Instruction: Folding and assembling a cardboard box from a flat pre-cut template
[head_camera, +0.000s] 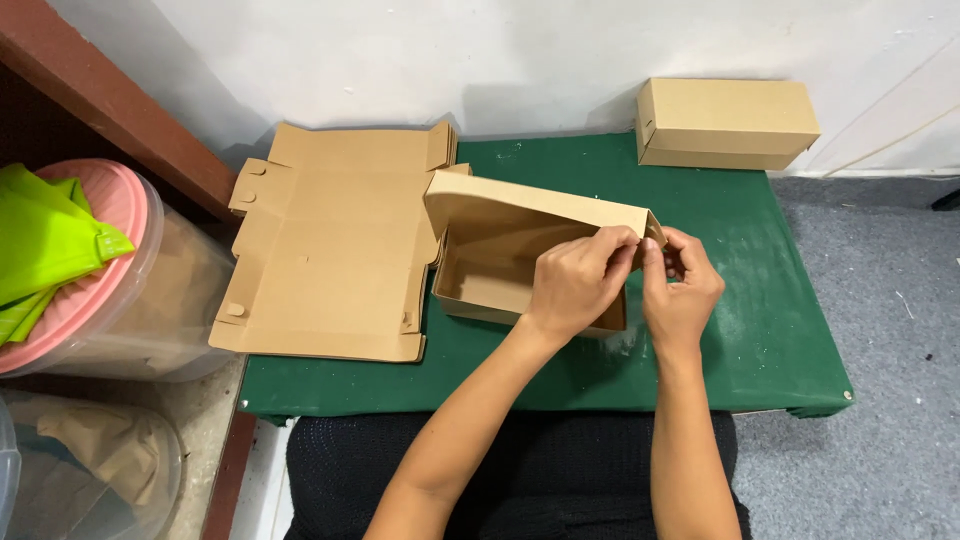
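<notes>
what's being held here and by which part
Both the left hand and the right hand pinch the half-folded cardboard box at its right end, where the lid's corner flap meets the side wall.

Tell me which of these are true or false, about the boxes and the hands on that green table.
1. Both hands pinch the right end of the half-folded box. True: left hand, right hand.
2. The finished box is in front of the person's lap. False: it sits at the far right corner, by the wall.
3. Flat cardboard blanks lie left of the half-folded box. True.
4. The table cover is red. False: green.
</notes>
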